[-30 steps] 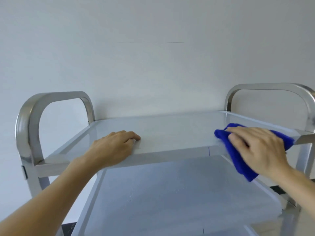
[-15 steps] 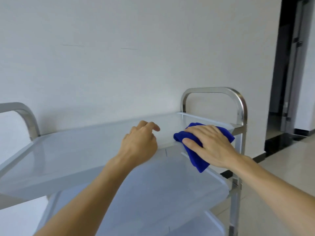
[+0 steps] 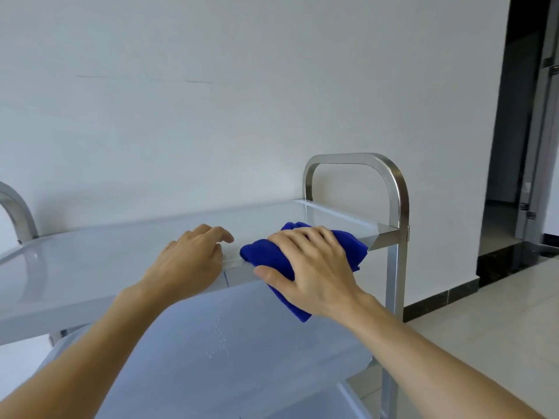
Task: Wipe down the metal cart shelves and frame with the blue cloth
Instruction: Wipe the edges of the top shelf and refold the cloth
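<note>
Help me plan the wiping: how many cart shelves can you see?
3. The top shelf lies under both hands, the middle shelf sits just below it, and a corner of a lower shelf shows at the bottom edge. Any further shelves are out of view.

Brushed metal cart frame (image 3: 396,189); fuzzy blue cloth (image 3: 266,252)

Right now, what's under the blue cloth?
The blue cloth drapes over the front rim of the metal cart's top shelf, pressed by the right hand. Its lower corner hangs above the middle shelf. The rim beneath it is covered.
</note>
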Available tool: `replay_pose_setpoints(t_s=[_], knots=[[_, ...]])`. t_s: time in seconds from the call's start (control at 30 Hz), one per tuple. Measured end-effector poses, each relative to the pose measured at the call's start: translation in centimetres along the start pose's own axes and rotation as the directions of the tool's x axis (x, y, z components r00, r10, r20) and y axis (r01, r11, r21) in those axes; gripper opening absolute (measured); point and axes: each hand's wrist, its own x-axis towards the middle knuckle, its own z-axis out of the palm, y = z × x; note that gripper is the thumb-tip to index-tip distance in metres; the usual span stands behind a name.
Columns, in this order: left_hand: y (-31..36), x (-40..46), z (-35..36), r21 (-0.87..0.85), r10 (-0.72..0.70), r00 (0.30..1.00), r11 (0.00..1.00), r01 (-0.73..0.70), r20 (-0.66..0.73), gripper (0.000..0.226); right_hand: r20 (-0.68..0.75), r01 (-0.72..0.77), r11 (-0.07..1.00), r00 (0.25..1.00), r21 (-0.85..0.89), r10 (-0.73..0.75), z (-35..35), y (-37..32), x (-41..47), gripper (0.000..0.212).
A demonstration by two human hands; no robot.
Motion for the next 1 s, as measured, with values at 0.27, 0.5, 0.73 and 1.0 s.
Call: replay_pose_setpoints(t_s=[0.27, 0.5, 0.73, 1.0], knots=[[0.9, -1.0, -0.5, -0.006, 0.001, 1.0, 1.0, -0.001, -0.019, 0.035, -0.26, 0.012, 1.0, 0.965, -0.018, -0.017, -0.7, 14.4, -3.0, 0.044], [1.0, -0.9, 0.3, 0.072, 0.002, 0.997, 0.997, 0.004, -0.079, 0.03, -0.474, -0.101, 0.995, 0.877, -0.017, 0.081, 2.4, 14.2, -2.3, 0.043], [3.2, -0.2, -0.5, 0.2, -0.028, 0.995, 0.979, 0.046, -0.093, 0.025, -0.489, -0.079, 0.996, 0.871, -0.048, 0.045, 2.5, 14.3, -2.4, 0.044], [8.7, 2.1, 2.7, 0.174, 0.093, 0.995, 0.981, -0.084, -0.044, 0.037, -0.474, -0.109, 0.994, 0.877, -0.025, 0.085, 1.9, 13.9, -2.7, 0.044]])
